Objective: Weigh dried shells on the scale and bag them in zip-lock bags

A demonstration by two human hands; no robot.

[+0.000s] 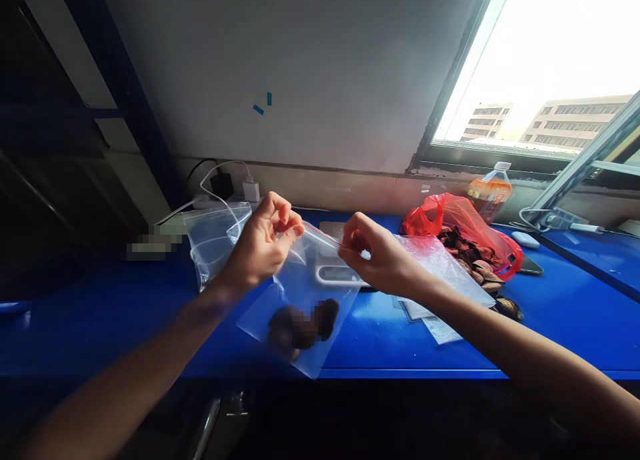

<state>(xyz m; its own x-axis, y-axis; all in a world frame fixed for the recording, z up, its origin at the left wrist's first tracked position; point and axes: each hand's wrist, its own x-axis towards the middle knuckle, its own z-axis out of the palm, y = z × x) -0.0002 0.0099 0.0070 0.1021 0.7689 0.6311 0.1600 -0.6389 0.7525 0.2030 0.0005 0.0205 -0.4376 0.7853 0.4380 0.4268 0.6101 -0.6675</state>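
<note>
A grey wall (300,67) fills the upper middle, its top cut off by the edge. Below it runs a blue tabletop (383,353); we lose its far left in shadow. The window (545,53), cropped above and at the right, glares too brightly for us to read much beyond pale buildings.

Over the tabletop's front edge, between our hands, hangs a clear zip bag (300,297). Dark lumps (285,330) sit in its bottom, partly lost under blocky pixels. To the right lies a red bag (425,213), open, with dried brown pieces (477,260) spilling out; our right forearm and flat clear plastic (443,267) sit in front of it.

Our left hand (265,240) pinches the zip bag's upper left edge, fingertips partly hidden by the thumb; our right hand (373,253) pinches the upper right. Another clear bag (213,237) stands partly behind the left wrist.

Through the held bag we make out a white-rimmed device (336,273), its shape incomplete. A bottle (493,190) is half covered by the red bag. Smallest is a white charger (251,189) by the wall.
</note>
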